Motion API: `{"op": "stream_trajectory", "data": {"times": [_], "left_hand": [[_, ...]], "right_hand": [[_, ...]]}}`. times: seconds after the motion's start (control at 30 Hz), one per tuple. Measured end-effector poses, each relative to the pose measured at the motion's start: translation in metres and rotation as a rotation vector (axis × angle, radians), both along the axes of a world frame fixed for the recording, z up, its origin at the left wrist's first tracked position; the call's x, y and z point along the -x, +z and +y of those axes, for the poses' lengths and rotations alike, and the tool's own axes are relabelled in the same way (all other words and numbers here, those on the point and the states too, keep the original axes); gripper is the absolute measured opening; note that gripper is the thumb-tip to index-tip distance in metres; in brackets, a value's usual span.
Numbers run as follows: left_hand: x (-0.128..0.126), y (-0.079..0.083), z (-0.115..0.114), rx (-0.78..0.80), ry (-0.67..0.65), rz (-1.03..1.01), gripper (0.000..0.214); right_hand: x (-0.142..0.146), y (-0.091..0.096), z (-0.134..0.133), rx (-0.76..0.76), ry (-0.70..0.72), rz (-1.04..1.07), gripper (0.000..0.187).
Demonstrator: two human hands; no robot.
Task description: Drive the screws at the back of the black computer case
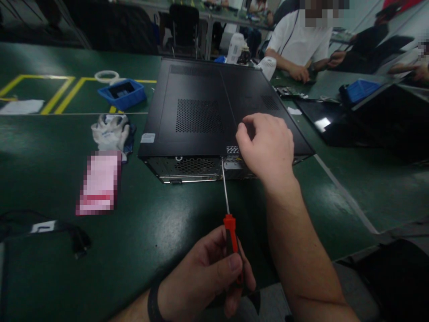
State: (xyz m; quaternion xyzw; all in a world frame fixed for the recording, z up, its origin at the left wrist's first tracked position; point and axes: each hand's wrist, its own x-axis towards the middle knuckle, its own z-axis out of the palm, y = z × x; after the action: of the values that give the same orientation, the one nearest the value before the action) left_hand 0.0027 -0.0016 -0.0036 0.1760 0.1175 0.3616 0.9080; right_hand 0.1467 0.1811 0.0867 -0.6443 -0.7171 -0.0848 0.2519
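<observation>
A black desktop computer case (201, 85) lies flat on the table, its rear panel toward me. My left hand (214, 268) is closed around the red and black handle of a screwdriver (229, 223). The screwdriver's thin metal shaft points away from me, and its tip meets the top edge of the rear panel near the middle. On the right front of the case's top rests my right hand (268, 145). Its fingers are curled, with thumb and forefinger close together; anything they hold is hidden.
Left of the case lie grey-white gloves (110, 132), a blurred pink item (98, 181) and a blue bin (122, 94). A black cable (78, 239) is at lower left. Dark flat panels (331, 120) lie right. A person in a white shirt (298, 40) works across the table.
</observation>
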Motion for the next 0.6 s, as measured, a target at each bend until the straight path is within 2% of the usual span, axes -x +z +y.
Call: {"op": "stream_trajectory", "data": {"times": [0.17,0.33,0.6], "left_hand": [[0.0012,0.0021,0.0005,0.031,-0.011,-0.062,0.028],[0.004,0.0074,0.0023,0.068,-0.051,-0.018,0.032],[-0.001,-0.0014,0.0,-0.001,-0.011,-0.048,0.024]], "right_hand": [[-0.0001,0.0001,-0.0003,-0.004,0.001,-0.007,0.035],[0.0003,0.0002,-0.0006,-0.002,0.004,0.002,0.034],[-0.0001,-0.0008,0.0009,0.003,-0.009,-0.02,0.034]]}}
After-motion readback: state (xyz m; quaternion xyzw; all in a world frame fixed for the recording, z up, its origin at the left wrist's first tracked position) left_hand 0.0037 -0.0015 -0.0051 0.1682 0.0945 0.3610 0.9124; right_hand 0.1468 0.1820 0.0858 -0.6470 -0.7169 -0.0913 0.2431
